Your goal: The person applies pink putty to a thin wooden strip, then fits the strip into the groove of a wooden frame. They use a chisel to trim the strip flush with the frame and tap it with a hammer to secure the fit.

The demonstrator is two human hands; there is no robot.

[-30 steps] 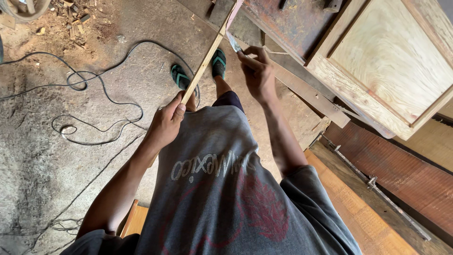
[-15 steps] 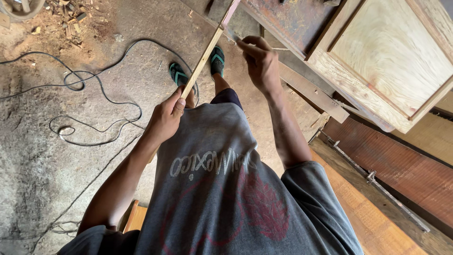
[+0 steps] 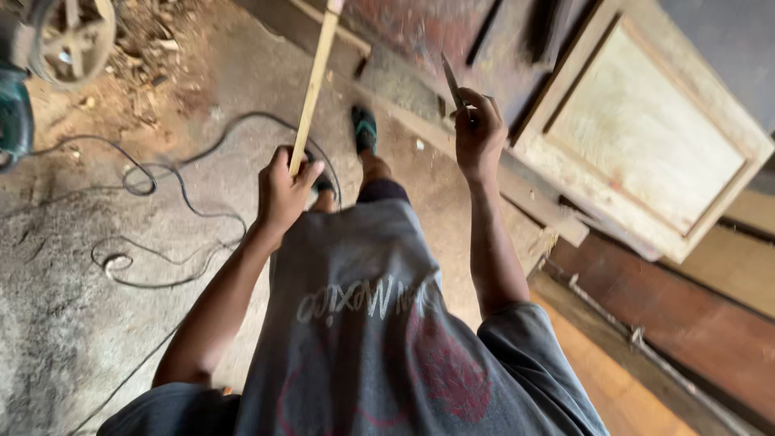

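The left hand is closing its grip fully around the lower end of a thin wooden strip, which is running up and away from the body toward the top of the view, its far end leaving the frame above the floor. The right hand is pinching a narrow blade in a closed grip, tip pointing up and away, well apart from the strip. Both arms are reaching forward with elbows bent, the right forearm rising more steeply than the left. The blade looks bare, so a slip while bringing it to the strip could likely catch the left fingers wrapped just below. The strip is slender and held only at one end, so it could flex or snap under side pressure. A black cable is looping on the floor near the sandalled foot, and stepping could snag it. A panelled door is leaning close on the right, leaving little elbow room.
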